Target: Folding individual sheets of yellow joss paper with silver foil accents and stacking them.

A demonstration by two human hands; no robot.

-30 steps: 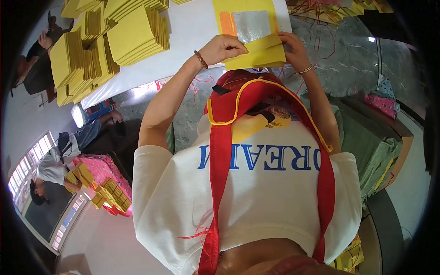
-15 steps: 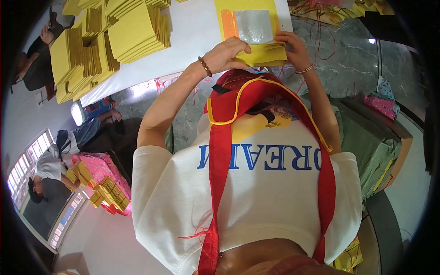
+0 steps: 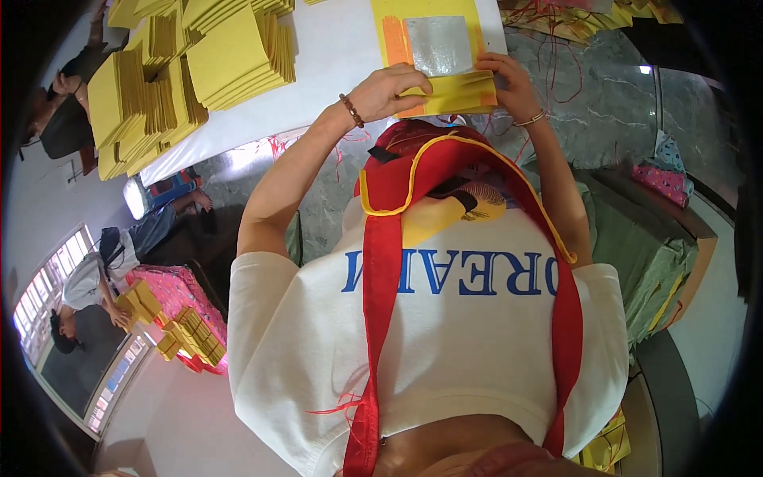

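Observation:
At the table's near edge lies yellow joss paper with a silver foil square and an orange strip beside it. Its near part is turned up into a layered yellow fold. My left hand grips the left end of this fold, thumb and fingers bent round it. At the right end, my right hand pinches the edge with its fingertips along the top. How many sheets lie in the fold, I cannot tell.
Stacks of folded yellow paper stand on the white table to the left. Red strings and more yellow paper are at the far right. A green wrapped bale sits right of me. Another person handles yellow bundles at left.
My left hand has shifted slightly left along the fold, its fingers changing their bend. My right hand stays nearly in place. The person at the left has moved an arm over the yellow bundles.

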